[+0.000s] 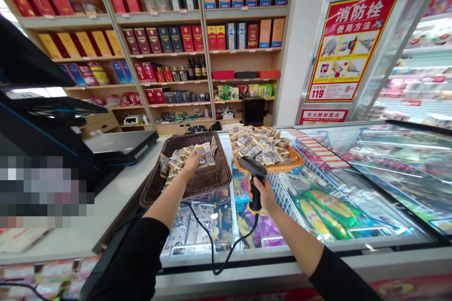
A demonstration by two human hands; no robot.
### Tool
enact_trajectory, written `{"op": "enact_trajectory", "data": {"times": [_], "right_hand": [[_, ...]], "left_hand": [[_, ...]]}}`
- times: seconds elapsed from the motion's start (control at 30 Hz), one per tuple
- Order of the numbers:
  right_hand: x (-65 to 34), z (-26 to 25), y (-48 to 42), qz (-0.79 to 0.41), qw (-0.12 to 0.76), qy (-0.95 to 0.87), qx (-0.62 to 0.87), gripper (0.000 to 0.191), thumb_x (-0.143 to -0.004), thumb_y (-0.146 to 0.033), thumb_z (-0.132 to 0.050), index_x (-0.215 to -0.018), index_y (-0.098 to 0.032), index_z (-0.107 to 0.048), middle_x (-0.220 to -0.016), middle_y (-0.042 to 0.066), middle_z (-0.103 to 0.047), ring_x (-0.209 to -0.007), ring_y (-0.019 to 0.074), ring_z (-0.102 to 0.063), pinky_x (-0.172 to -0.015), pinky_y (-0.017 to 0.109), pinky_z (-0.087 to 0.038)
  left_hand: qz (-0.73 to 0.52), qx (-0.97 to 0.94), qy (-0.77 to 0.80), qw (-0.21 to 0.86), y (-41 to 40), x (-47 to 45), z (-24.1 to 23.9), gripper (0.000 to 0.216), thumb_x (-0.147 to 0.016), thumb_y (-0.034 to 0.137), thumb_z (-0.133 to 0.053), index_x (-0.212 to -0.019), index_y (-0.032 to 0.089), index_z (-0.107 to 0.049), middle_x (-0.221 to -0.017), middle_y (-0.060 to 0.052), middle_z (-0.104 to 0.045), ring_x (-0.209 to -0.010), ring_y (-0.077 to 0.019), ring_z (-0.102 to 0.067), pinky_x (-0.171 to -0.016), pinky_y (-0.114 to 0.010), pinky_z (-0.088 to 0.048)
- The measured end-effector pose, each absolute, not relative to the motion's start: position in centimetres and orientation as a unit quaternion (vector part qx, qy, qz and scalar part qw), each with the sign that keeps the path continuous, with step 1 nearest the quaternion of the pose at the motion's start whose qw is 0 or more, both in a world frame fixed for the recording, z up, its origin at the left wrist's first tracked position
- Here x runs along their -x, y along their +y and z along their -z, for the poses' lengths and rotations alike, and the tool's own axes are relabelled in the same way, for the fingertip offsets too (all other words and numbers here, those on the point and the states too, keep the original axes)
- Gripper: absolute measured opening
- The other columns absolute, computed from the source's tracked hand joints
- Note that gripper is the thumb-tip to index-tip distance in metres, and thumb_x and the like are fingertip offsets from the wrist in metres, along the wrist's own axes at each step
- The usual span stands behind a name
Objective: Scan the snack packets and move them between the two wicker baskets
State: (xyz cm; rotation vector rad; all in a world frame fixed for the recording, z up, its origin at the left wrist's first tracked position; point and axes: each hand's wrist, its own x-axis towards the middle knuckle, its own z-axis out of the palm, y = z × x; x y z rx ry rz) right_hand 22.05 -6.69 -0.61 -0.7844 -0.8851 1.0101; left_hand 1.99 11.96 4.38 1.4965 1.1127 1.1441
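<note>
My left hand point(191, 162) reaches into a dark brown wicker basket point(212, 179) and closes on a small snack packet point(205, 155) among several others. My right hand point(263, 194) grips the handle of a black barcode scanner point(253, 168) with a yellow base, held upright above the freezer and pointing toward the baskets. Its black cable point(212, 244) hangs down over the freezer lid. An orange wicker basket point(291, 162) heaped with similar packets stands just behind the scanner.
Both baskets rest on a glass-topped chest freezer point(353, 207) full of ice creams. A till counter point(106, 207) with a black register point(120, 146) lies to the left. Shelves of boxed goods point(197, 37) line the back wall; a chiller cabinet point(416, 56) stands right.
</note>
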Motion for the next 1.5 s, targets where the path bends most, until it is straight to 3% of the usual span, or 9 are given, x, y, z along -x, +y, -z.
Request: {"op": "enact_trajectory", "data": {"times": [0.13,0.33,0.5,0.7,0.8,0.97,1.07,1.3,1.5], "right_hand": [[-21.6,-0.2,-7.3,-0.389,0.648,-0.507,0.416,0.025,-0.072,-0.04,-0.064,-0.065,-0.018,-0.056,-0.043,-0.004,-0.051,-0.034,0.0104,-0.044,-0.037,0.022,-0.033],[-21.1,0.1,-7.1,-0.387,0.663,-0.451,0.455,0.01,-0.064,-0.026,-0.069,-0.065,-0.02,-0.061,-0.041,-0.003,-0.052,-0.04,0.0149,-0.049,-0.037,0.022,-0.032],[-21.2,-0.1,-7.2,-0.384,0.658,-0.466,0.45,0.01,-0.062,-0.022,-0.07,-0.068,-0.02,-0.063,-0.047,-0.001,-0.056,-0.048,0.0176,-0.054,-0.04,0.022,-0.035],[-20.9,-0.4,-7.4,-0.326,0.633,-0.537,0.453,0.013,-0.067,-0.03,-0.069,-0.069,-0.019,-0.062,-0.047,-0.002,-0.055,-0.042,0.0142,-0.049,-0.041,0.024,-0.037],[-21.2,-0.4,-7.2,-0.373,0.63,-0.528,0.43,0.022,-0.073,-0.039,-0.063,-0.07,-0.018,-0.059,-0.047,-0.003,-0.053,-0.036,0.011,-0.045,-0.039,0.023,-0.035],[-24.0,-1.0,-6.5,-0.449,0.747,-0.364,0.327,0.038,-0.069,-0.051,-0.064,-0.085,-0.017,-0.057,-0.053,-0.003,-0.054,-0.035,0.0091,-0.043,-0.034,0.021,-0.033],[-26.2,-1.6,-6.2,-0.451,0.813,-0.259,0.262,0.04,-0.068,-0.053,-0.062,-0.089,-0.019,-0.055,-0.055,-0.005,-0.05,-0.037,0.0078,-0.042,-0.035,0.02,-0.035],[-28.2,-1.9,-6.1,-0.458,0.842,-0.159,0.238,0.035,-0.067,-0.052,-0.06,-0.083,-0.022,-0.052,-0.056,-0.006,-0.047,-0.039,0.0077,-0.04,-0.037,0.02,-0.034],[-27.8,-1.7,-5.7,-0.468,0.836,-0.152,0.242,0.039,-0.066,-0.055,-0.061,-0.079,-0.021,-0.05,-0.054,-0.006,-0.049,-0.038,0.008,-0.042,-0.036,0.02,-0.034]], "left_hand": [[-0.443,-0.552,0.315,0.632,10.5,-2.9,-4.7,0.036,-0.062,0.023,-0.069,-0.095,0.016,-0.056,-0.094,-0.008,-0.067,-0.087,-0.0199,-0.064,-0.079,-0.034,-0.05],[-0.445,-0.549,0.289,0.646,9.5,-3.1,-4.9,0.037,-0.062,0.022,-0.072,-0.095,0.016,-0.055,-0.097,-0.007,-0.067,-0.091,-0.0188,-0.064,-0.078,-0.032,-0.052],[-0.459,-0.539,0.28,0.648,9.8,-3.2,-4.8,0.039,-0.064,0.021,-0.071,-0.098,0.018,-0.054,-0.098,-0.006,-0.067,-0.087,-0.0172,-0.064,-0.076,-0.031,-0.052],[-0.459,-0.539,0.281,0.648,10.2,-3.1,-4.3,0.042,-0.063,0.022,-0.072,-0.101,0.017,-0.054,-0.093,-0.006,-0.067,-0.082,-0.0161,-0.064,-0.076,-0.032,-0.051],[-0.464,-0.539,0.289,0.641,10.0,-2.8,-4.6,0.044,-0.061,0.023,-0.073,-0.1,0.018,-0.054,-0.091,-0.005,-0.067,-0.081,-0.0163,-0.064,-0.075,-0.032,-0.052],[-0.474,-0.574,0.27,0.611,9.9,-4.5,-6.7,0.043,-0.058,0.028,-0.075,-0.096,0.017,-0.057,-0.095,-0.005,-0.067,-0.086,-0.0176,-0.064,-0.078,-0.033,-0.051],[-0.436,-0.638,0.287,0.565,10.1,-8.0,-7.7,0.042,-0.06,0.033,-0.074,-0.095,0.016,-0.059,-0.09,-0.006,-0.068,-0.08,-0.0176,-0.064,-0.074,-0.032,-0.05],[-0.251,-0.85,0.378,0.269,10.2,-16.1,-6.1,0.019,-0.055,0.023,-0.075,-0.069,0.02,-0.063,-0.062,-0.001,-0.062,-0.07,-0.0208,-0.061,-0.063,-0.027,-0.042],[-0.221,-0.874,0.426,0.08,9.9,-16.1,-6.4,0.035,-0.061,0.043,-0.071,-0.086,0.021,-0.062,-0.084,-0.005,-0.063,-0.082,-0.0205,-0.059,-0.065,-0.025,-0.039]]}}
